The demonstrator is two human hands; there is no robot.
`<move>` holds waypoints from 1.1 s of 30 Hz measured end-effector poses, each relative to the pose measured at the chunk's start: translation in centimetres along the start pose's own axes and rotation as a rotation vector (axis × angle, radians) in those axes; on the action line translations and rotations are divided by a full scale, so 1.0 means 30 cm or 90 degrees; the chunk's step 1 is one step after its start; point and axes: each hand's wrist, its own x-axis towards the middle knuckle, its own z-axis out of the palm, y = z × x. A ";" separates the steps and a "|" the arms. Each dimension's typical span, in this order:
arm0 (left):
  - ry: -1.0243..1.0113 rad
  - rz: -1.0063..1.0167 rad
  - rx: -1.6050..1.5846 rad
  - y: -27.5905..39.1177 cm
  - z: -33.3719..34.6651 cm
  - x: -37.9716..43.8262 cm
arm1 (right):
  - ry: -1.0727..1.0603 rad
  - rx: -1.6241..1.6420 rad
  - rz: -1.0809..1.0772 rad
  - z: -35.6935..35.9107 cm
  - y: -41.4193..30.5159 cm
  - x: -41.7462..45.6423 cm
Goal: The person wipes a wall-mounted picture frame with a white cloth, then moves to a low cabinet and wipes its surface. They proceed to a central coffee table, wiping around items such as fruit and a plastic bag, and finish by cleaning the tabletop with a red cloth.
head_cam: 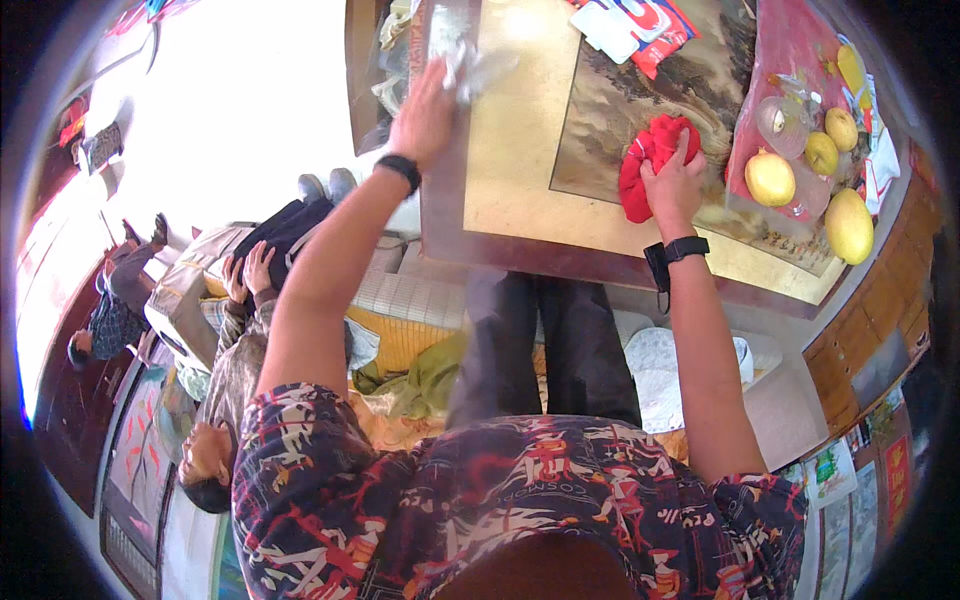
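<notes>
My left hand [426, 112] reaches over the left edge of a table [517, 172] with a landscape picture on its top. At its fingertips is a blurred, whitish, crumpled thing [472, 69], perhaps a wipe or thin plastic; whether the fingers grip it I cannot tell. My right hand [677, 180] is on a bunched red cloth [637, 184], with the index finger stretched over it and the other fingers curled at its near side. The cloth lies on the dark picture. Above it, near the far edge of view, is a red and blue wipes packet [660, 45] with a white lid.
Right of the cloth, yellow fruits [770, 178] and clear glass or plastic vessels [784, 124] stand on a pinkish sheet [780, 45]. A sofa [409, 300] runs along the near side. One person [247, 360] sits close at left; another [120, 315] is farther off.
</notes>
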 end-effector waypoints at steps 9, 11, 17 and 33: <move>-0.090 -0.073 -0.092 0.198 0.099 -0.541 | -0.005 -0.018 -0.003 0.005 0.012 -0.003; -0.116 -0.073 -0.113 0.206 0.117 -0.622 | -0.029 -0.008 0.015 -0.008 -0.005 -0.001; -0.125 -0.221 -0.294 0.310 0.048 -0.802 | -0.042 0.045 -0.009 0.010 0.041 0.014; 0.141 -0.650 -0.709 0.406 0.109 -0.942 | -0.095 0.313 -0.413 -0.022 -0.263 -0.452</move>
